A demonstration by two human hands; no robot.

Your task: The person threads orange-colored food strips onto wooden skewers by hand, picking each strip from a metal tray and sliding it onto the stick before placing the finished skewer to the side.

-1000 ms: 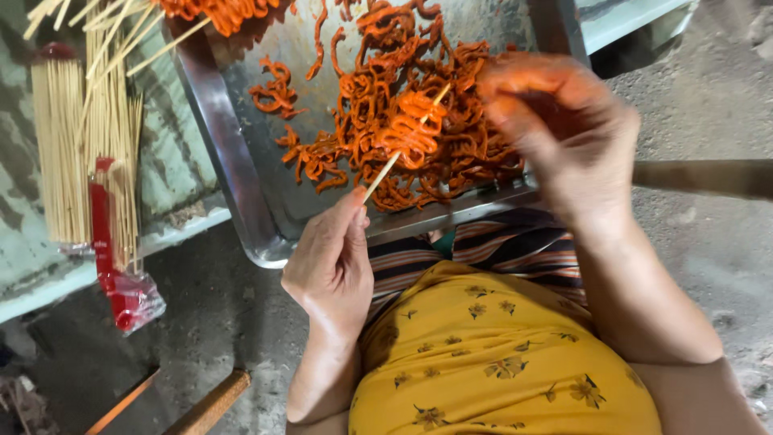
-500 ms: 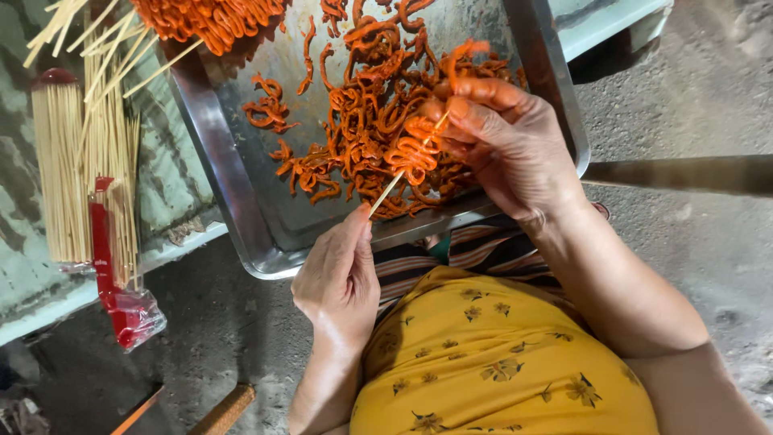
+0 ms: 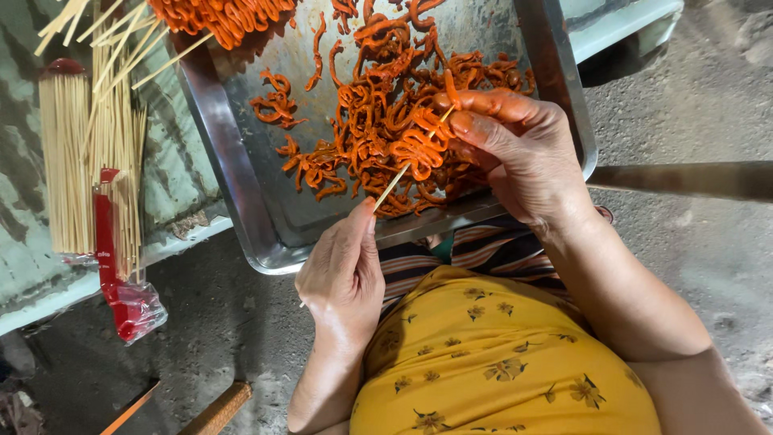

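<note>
A rough, informal food-preparation spot, likely a street stall or backyard kitchen. A big steel tray (image 3: 233,177) of orange marinated meat strips (image 3: 386,121) rests on a worn green tabletop (image 3: 173,173). Left of the tray lie bundled bamboo skewers (image 3: 68,161); below it is bare concrete floor (image 3: 684,234).

A pale green table (image 3: 173,189) with worn paint stands over a grey dirt floor (image 3: 692,242). On the table sits a big shiny metal tray (image 3: 233,177), and its near corner sticks out past the table edge. Just beside the tray lie thin wooden sticks (image 3: 64,161) in bundles, some in a clear bag with a red strip (image 3: 109,242). The bag hangs over the edge. On the floor lie two wooden pieces (image 3: 217,407).
</note>
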